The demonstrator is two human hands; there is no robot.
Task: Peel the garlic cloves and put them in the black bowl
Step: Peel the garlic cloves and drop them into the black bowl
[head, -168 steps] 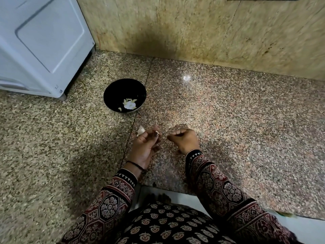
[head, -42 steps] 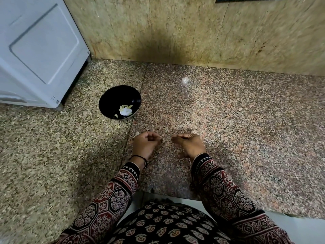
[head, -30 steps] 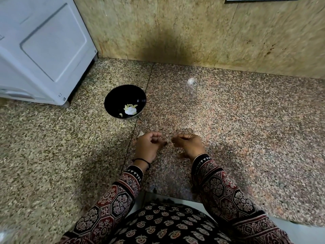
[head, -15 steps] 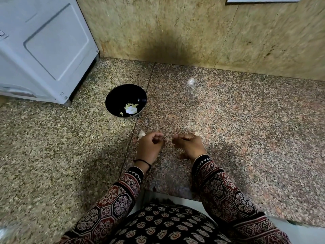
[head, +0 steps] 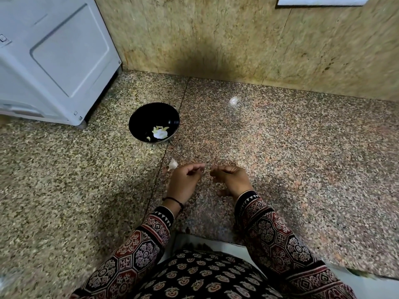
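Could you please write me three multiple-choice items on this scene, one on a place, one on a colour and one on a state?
1. Where does the black bowl stand?
A. on the floor by the white appliance
B. on the person's lap
C. on top of the appliance

2. What colour is the band on the left wrist?
A. red
B. white
C. black

3. How is the bowl?
A. overturned
B. upright, with pale pieces inside
C. covered by a lid

Key:
1 A: it sits on the speckled stone near the appliance's corner.
2 C: a thin black thread circles the wrist.
3 B: its open mouth shows the pieces at the bottom.
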